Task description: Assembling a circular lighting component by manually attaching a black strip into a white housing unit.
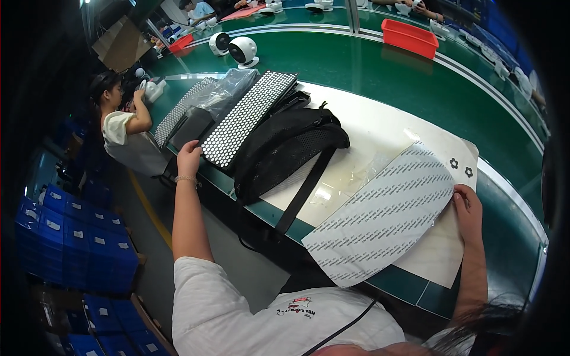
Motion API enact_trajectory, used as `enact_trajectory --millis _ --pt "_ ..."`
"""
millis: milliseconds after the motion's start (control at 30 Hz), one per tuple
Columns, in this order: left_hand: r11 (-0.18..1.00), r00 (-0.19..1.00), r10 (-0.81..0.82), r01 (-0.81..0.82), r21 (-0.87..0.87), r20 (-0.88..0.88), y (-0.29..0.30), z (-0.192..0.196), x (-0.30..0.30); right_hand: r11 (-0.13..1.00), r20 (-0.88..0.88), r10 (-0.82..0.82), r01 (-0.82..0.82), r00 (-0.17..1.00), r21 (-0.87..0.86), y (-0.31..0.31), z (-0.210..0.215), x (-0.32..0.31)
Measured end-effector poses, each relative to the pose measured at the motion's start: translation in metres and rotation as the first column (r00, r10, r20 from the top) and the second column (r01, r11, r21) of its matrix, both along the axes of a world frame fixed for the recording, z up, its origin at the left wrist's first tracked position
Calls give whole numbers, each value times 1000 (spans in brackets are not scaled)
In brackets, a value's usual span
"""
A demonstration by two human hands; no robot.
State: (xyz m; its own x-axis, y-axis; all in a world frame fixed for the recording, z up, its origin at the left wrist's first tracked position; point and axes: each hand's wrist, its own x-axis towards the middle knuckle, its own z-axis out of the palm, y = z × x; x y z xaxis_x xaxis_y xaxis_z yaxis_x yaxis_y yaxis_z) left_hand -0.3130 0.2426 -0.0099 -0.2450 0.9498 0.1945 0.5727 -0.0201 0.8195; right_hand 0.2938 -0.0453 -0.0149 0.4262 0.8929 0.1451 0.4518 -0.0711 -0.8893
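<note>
My left hand (pixel 189 159) is closed at the near left corner of a black sheet with rows of white dots (pixel 249 121), which lies on a pile. At the right, my right hand (pixel 469 209) pinches the edge of a large white sheet printed with slanting rows of lettering (pixel 383 216). This sheet bows slightly and hangs past the bench's near edge. Under it lies a cream board (pixel 433 267) with two black flower-shaped pieces (pixel 461 167) near its right corner. Between my hands sits a black mesh bag (pixel 291 145) with its strap trailing toward me.
Left of the dotted sheet are clear plastic bags (pixel 228 92) and another dotted sheet (pixel 181 110). Beyond the bench runs a green conveyor (pixel 332 56) carrying white round-headed devices (pixel 243 52) and a red bin (pixel 409 38). A co-worker (pixel 116 113) sits at left, near stacked blue boxes (pixel 77 237).
</note>
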Motion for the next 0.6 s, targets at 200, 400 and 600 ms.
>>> enact_trajectory --millis 200,400,600 --pt "996 857 71 -32 84 -511 2 -10 -11 1000 4 16 -16 1000 -3 2 -2 -1" --pt "963 748 121 69 259 -653 -9 16 44 1000 32 -5 5 999 8 1 -3 1" --pt "933 680 -94 314 173 -727 20 23 96 999 28 -27 26 999 42 1 -2 -1"
